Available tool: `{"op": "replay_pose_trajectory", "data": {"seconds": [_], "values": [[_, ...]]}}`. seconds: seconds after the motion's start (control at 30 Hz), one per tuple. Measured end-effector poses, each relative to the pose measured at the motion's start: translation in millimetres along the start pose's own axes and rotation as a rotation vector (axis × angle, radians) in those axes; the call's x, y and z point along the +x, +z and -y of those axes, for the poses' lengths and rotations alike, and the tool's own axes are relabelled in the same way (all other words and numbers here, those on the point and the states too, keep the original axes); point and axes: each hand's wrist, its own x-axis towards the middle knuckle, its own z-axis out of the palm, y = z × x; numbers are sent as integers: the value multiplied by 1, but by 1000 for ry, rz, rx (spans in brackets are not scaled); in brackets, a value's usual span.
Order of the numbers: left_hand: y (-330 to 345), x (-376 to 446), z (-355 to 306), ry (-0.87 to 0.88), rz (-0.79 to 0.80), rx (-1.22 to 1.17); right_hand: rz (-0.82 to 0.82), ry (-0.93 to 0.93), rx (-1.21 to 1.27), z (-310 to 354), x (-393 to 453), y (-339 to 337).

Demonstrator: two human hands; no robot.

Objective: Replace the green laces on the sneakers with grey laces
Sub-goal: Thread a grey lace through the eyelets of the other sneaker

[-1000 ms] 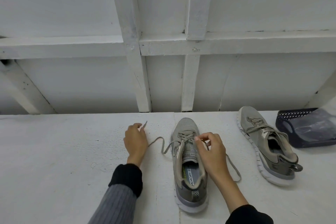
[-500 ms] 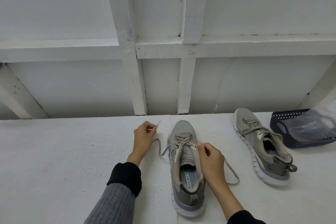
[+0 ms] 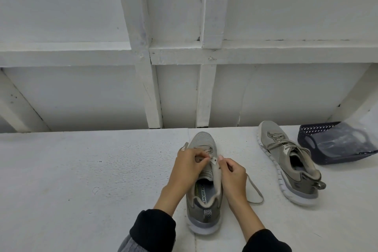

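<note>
left hand [image 3: 189,166] and right hand [image 3: 232,174] close together, fingers curled, apparently pinching

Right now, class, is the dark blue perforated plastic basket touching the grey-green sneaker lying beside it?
Apart. The head view shows a strip of white table between the dark blue perforated plastic basket and the grey-green sneaker beside it.

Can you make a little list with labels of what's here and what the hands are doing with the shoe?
near sneaker: on the white surface, toe pointing away
left hand: fingers curled at its lace area
right hand: pinching by the eyelet flap
loose lace: trailing right of that sneaker
second sneaker: off to the right, laced
dark basket: far right, clear bag inside
</note>
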Motion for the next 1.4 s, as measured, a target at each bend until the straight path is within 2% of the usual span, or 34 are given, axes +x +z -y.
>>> {"op": "replay_pose_trajectory", "data": {"seconds": [0.3, 0.57, 0.73, 0.83, 1.0, 1.03, 1.1, 1.17, 1.23, 1.3, 1.33, 1.4], "values": [[3, -2, 4, 52, 97, 112, 79, 46, 76, 1, 0, -5], [11, 0, -1, 88, 76, 275, 106, 103, 152, 3, 0, -6], [13, -1, 0, 149, 10, 263, 139, 173, 241, 0, 7, -9], [16, -9, 6, 62, -82, 190, 149, 112, 231, 6, 9, -10], [21, -25, 16, -319, -339, -98, 22, 59, 497, 40, 18, -20], [23, -26, 18, -373, -350, -149, 18, 33, 440, 47, 20, -23], [25, -29, 19, -432, -336, -273, 43, -55, 84, 51, 24, -30], [26, -31, 15, -438, -335, -370, 182, -137, -371, 47, 24, -34], [26, -31, 13, -416, -345, -387, 354, -136, -632, 39, 20, -37], [25, -32, 12, -407, -341, -409, 431, -106, -660, 33, 18, -37], [25, -32, 11, -407, -341, -426, 432, -97, -594, 31, 18, -37], [26, -33, 12, -409, -354, -462, 374, -15, -277, 35, 18, -35]]}}
